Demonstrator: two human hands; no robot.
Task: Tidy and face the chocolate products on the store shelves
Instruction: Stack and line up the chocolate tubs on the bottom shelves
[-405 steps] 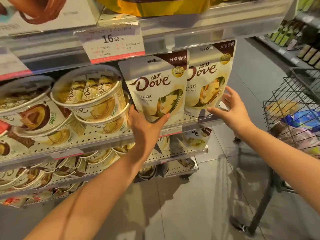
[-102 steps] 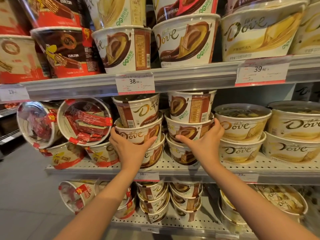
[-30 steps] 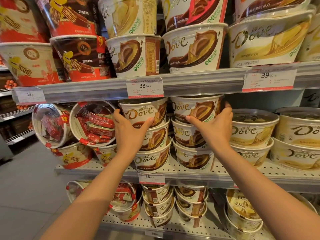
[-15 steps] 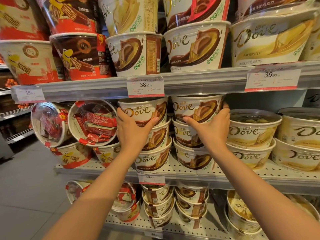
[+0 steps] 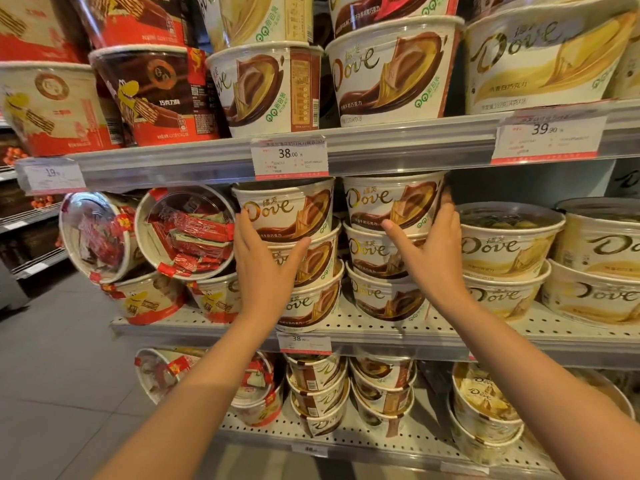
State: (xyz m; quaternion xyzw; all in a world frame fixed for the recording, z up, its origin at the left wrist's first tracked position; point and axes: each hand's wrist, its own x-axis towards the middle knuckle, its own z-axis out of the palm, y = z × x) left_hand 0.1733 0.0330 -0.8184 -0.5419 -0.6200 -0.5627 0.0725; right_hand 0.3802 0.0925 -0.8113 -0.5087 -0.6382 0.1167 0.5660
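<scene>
My left hand (image 5: 265, 268) lies flat, fingers straight, against the left side of the left stack of chocolate tubs (image 5: 304, 268), thumb spread across the front of the middle tub; nothing is clasped in that grip. My right hand (image 5: 434, 258) cups the right side of the right stack of chocolate tubs (image 5: 384, 251), fingers curled round the edge of the top right tub (image 5: 391, 202) and thumb laid over its front, so this grip holds that tub.

Between my two hands the stacks stand side by side, three tubs high each, brown swirl labels facing me. The top left tub (image 5: 287, 211) sits just above my left fingertips. Both stacks rest on the perforated middle shelf (image 5: 381, 329), with a price tag (image 5: 304, 342) on its front rail below my left wrist.

Left of my left hand two red wafer tubs (image 5: 183, 233) are tipped on their sides, clear lids toward me. Right of my right hand stand cream-coloured tubs (image 5: 505, 251), stacked in twos.

Below my forearms the lower shelf (image 5: 346, 441) carries smaller stacks. Above my hands the upper shelf (image 5: 398, 147) bears a 38.00 tag (image 5: 289, 157) and larger tubs (image 5: 391, 71).
</scene>
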